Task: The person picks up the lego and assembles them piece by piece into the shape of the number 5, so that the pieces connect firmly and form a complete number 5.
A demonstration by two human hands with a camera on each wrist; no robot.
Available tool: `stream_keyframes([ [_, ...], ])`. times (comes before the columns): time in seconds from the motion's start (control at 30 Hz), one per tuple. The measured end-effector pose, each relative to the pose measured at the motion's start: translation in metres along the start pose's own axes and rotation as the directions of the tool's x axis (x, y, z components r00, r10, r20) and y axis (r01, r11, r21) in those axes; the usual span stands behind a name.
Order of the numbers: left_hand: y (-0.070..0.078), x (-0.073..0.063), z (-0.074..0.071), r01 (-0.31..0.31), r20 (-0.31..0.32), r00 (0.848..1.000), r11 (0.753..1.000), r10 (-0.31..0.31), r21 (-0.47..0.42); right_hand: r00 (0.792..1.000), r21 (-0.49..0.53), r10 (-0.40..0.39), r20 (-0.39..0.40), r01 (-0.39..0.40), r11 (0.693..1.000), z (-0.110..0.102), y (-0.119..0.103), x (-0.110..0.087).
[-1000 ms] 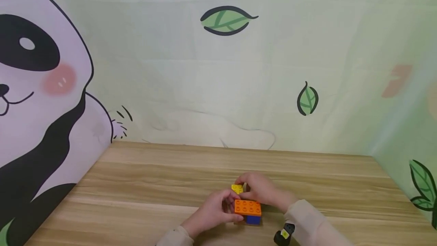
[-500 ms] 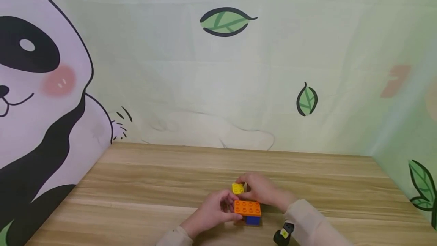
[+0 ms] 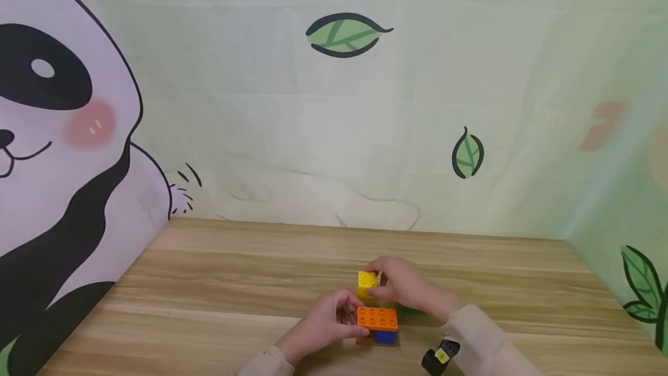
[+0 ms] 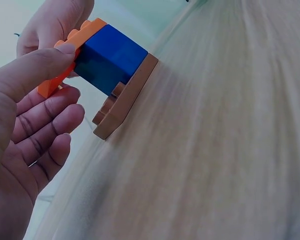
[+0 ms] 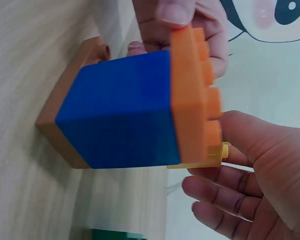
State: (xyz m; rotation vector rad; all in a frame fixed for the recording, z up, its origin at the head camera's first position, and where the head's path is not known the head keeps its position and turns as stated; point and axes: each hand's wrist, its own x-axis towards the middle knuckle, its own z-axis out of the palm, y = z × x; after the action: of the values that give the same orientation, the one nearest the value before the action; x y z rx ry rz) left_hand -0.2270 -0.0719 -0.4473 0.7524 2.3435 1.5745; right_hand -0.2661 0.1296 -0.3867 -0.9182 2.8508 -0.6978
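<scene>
Head view: we see a person's two hands over a wood-grain tabletop [image 3: 235, 283], with a small stack of toy bricks nearest the person. Three layers of it are together: a brown brick [image 4: 127, 100] at the bottom, a blue brick [image 3: 385, 337] on one end of it, and an orange brick [image 3: 377, 318] across the top, reaching out over the brown brick's bare studs.

The left hand [image 3: 331, 319] steadies the stack; its grip is closed lightly on the orange brick's overhanging end, thumb on the near side, the other fingers loosely bent.

The right hand [image 3: 409, 286] has a yellow brick [image 3: 366, 283] pinched between thumb and fingers, its grip only as wide as that brick. We find the yellow brick just beyond the stack, apparently raised off the tabletop and not attached to the stack.

In the right wrist view, a green piece [image 5: 117, 235] shows at the lower edge, apart from the stack. So we judge the building partly done, with yellow and green not yet joined to the stack.
</scene>
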Motion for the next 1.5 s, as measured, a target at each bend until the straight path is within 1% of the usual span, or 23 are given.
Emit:
stream_keyframes([
  [0.17,0.001,0.000,0.000,0.020,0.002,1.000,1.000,-0.020,-0.012,1.000,0.005,0.007,0.005,-0.007,1.000,-0.007,-0.005,-0.004],
  [0.33,0.002,0.000,0.000,0.028,0.001,1.000,0.999,-0.028,-0.019,1.000,0.010,0.020,-0.016,-0.020,1.000,-0.015,-0.012,-0.009],
  [0.43,0.004,0.000,-0.001,0.026,0.004,1.000,1.000,-0.026,-0.013,0.999,0.015,0.005,-0.040,-0.005,1.000,-0.020,-0.016,-0.014],
  [0.53,0.004,0.000,-0.001,0.025,0.007,1.000,1.000,-0.025,-0.011,0.998,0.020,-0.034,-0.057,0.035,0.999,-0.024,-0.019,-0.020],
  [0.63,0.004,0.000,-0.002,0.019,0.006,1.000,1.000,-0.019,-0.005,0.998,0.034,-0.054,-0.044,0.056,0.998,-0.025,-0.022,-0.024],
  [0.7,0.003,0.000,-0.001,0.007,0.004,1.000,1.000,-0.007,0.000,0.998,0.040,-0.059,-0.031,0.060,0.997,-0.025,-0.023,-0.027],
  [0.93,0.002,0.000,0.000,-0.023,-0.008,1.000,1.000,0.023,0.017,0.999,0.052,-0.031,0.007,0.031,0.998,-0.023,-0.030,-0.035],
  [1.13,0.001,0.000,0.000,-0.042,-0.007,0.999,0.999,0.042,0.015,0.998,0.028,-0.057,0.015,0.057,0.998,-0.020,-0.032,-0.040],
  [1.33,0.002,0.000,0.000,-0.063,-0.009,0.998,0.997,0.064,0.033,0.996,0.006,-0.091,-0.010,0.091,0.996,-0.015,-0.031,-0.043],
  [1.5,0.000,-0.001,0.000,-0.072,-0.013,0.997,0.996,0.073,0.043,0.989,-0.013,-0.131,-0.069,0.130,0.991,-0.008,-0.029,-0.046],
])
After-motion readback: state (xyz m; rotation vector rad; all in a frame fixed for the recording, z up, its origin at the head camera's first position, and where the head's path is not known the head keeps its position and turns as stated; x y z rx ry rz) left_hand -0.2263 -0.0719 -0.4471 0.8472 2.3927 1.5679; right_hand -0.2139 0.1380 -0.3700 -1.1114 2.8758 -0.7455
